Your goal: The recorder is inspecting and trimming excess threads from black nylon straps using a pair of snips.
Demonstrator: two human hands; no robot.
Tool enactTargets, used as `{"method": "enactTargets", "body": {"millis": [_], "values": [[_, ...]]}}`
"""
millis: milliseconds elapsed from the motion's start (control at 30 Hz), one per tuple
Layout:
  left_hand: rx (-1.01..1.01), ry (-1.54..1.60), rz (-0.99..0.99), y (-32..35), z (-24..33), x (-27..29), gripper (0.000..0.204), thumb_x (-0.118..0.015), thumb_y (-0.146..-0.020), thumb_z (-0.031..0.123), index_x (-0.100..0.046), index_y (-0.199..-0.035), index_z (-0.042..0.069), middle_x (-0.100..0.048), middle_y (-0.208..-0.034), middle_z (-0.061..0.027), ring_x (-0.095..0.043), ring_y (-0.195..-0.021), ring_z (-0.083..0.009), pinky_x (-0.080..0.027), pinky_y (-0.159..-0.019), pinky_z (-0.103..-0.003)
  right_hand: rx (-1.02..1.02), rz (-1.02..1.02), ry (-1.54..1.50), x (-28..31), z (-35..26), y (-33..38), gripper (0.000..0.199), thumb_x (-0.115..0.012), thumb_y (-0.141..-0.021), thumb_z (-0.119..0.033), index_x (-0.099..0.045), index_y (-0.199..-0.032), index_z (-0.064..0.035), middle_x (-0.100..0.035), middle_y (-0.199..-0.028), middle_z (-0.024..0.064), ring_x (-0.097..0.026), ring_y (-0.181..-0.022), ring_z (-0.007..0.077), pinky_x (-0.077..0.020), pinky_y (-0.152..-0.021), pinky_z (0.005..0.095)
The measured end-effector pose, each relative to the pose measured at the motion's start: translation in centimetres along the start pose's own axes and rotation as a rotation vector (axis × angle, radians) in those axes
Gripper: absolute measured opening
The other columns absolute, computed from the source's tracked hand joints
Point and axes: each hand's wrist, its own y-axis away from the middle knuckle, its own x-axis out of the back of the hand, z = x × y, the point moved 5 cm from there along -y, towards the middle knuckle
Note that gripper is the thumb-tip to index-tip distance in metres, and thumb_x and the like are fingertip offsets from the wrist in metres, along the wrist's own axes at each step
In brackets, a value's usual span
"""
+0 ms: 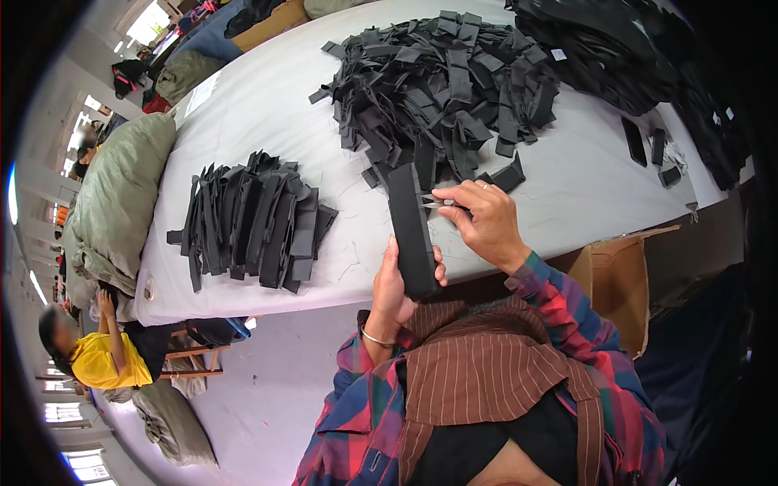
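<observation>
My left hand (397, 283) is wrapped around the lower end of a dark fabric strip (408, 223), which stands upright near the table's front edge. At the strip's right side, my right hand (486, 220) grips small thread snips (432, 202). Their metal blades are parted and meet the strip's edge; the grip end is hidden in the fingers. Behind the strip lies a large loose heap of similar dark fabric strips (442, 97). To the left, more strips sit side by side in a neater pile (251, 223).
Black plastic-looking bundles (600, 53) cover the table's far right. Near them lie a dark phone (634, 142) and small dark pieces (658, 146). An open cardboard box (620, 283) stands below the right edge. A big green sack (121, 198) borders the left; a person in yellow (109, 360) is beyond.
</observation>
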Motion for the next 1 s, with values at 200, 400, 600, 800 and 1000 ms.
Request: {"method": "enactTargets", "body": {"millis": [200, 400, 600, 800, 1000], "values": [[0.038, 0.107, -0.105, 0.6, -0.4, -2.5, 0.048, -0.022, -0.101, 0.045, -0.045, -0.111, 0.004, -0.054, -0.092, -0.015, -0.055, -0.072, -0.0243, -0.049, -0.067, -0.039, -0.036, 0.103, 0.067, 1.2, 0.1, 1.0, 0.02, -0.069, -0.076, -0.014, -0.067, -0.095, -0.01, -0.059, -0.072, 0.0028, -0.055, -0.066, 0.0209, -0.0406, -0.06, 0.033], [0.028, 0.093, -0.118, 0.6, -0.8, -3.5, 0.046, -0.023, -0.101, 0.044, -0.044, -0.112, 0.004, -0.053, -0.094, -0.014, -0.054, -0.072, -0.0241, -0.049, -0.068, -0.039, -0.028, 0.16, 0.081, 2.8, -0.3, 1.7, 0.02, -0.069, -0.075, -0.015, -0.067, -0.095, -0.0102, -0.059, -0.073, 0.0022, -0.054, -0.066, 0.0208, -0.0402, -0.06, 0.0325], [0.004, 0.073, -0.099, 0.6, -0.9, -3.9, 0.047, -0.025, -0.1, 0.045, -0.045, -0.112, 0.004, -0.052, -0.096, -0.0126, -0.054, -0.071, -0.0235, -0.049, -0.067, -0.038, 0.011, 0.122, 0.064, 3.0, -0.9, 2.4, 0.02, -0.07, -0.075, -0.014, -0.067, -0.094, -0.01, -0.06, -0.074, 0.0022, -0.055, -0.066, 0.0209, -0.0408, -0.06, 0.0326], [0.013, 0.055, -0.091, 1.1, -1.2, -4.1, 0.047, -0.027, -0.099, 0.046, -0.045, -0.111, 0.004, -0.051, -0.094, -0.0117, -0.052, -0.069, -0.0223, -0.048, -0.065, -0.038, -0.085, 0.198, 0.117, 3.2, -0.4, 2.8, 0.019, -0.07, -0.076, -0.015, -0.067, -0.095, -0.0114, -0.06, -0.075, 0.002, -0.056, -0.067, 0.0211, -0.0411, -0.061, 0.0326], [0.015, 0.05, -0.099, 1.4, -1.3, -4.1, 0.048, -0.027, -0.099, 0.047, -0.045, -0.11, 0.004, -0.05, -0.094, -0.0112, -0.052, -0.069, -0.0217, -0.047, -0.064, -0.037, -0.09, 0.231, 0.142, 3.4, -0.6, 2.9, 0.02, -0.069, -0.077, -0.016, -0.067, -0.096, -0.0121, -0.06, -0.076, 0.0018, -0.056, -0.068, 0.0213, -0.0407, -0.061, 0.0326]]}}
